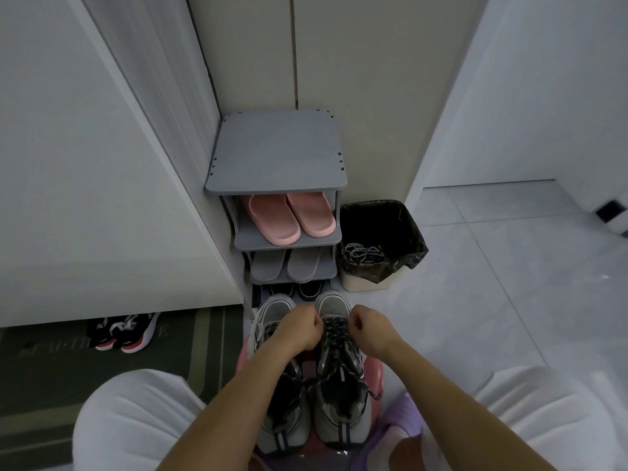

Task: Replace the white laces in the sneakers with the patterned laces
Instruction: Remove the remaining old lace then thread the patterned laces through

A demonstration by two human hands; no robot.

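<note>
Nearest: two grey sneakers stand side by side on the floor between the person's knees, heels toward the camera. Left sneaker [280, 435] is partly crossed by the left forearm. Dark lacing shows on it, with a pale strand at its outer toe side, but I cannot tell whether a white lace remains there. Right sneaker [339, 430] carries the patterned lace [334, 331] up its eyelet rows, and slack trails loose around its collar.

Hands: both work at the toe end of the right sneaker's lacing. Left hand [300, 329] has its fingers curled tight and appears to pinch the lace from its side. Right hand [368, 326] is likewise curled, thumb and fingers closed on a strand. The exact contact points are hidden under the knuckles.

Step, as judged: threading or snugging the patterned lace through the lower eyelets of the right sneaker, so the swap looks well along. The next move calls for even tension on both strands, then working the slack heel-ward row by row without twisting the lace.

Farther: shoe rack [275, 154] holds pink slippers [292, 215], with grey slippers [289, 265] below them. Bin [368, 283], just beside the rack, holds a tangle of cord [363, 251], possibly discarded laces. Black-and-red trainers [125, 334] sit on a green mat [51, 368].
</note>
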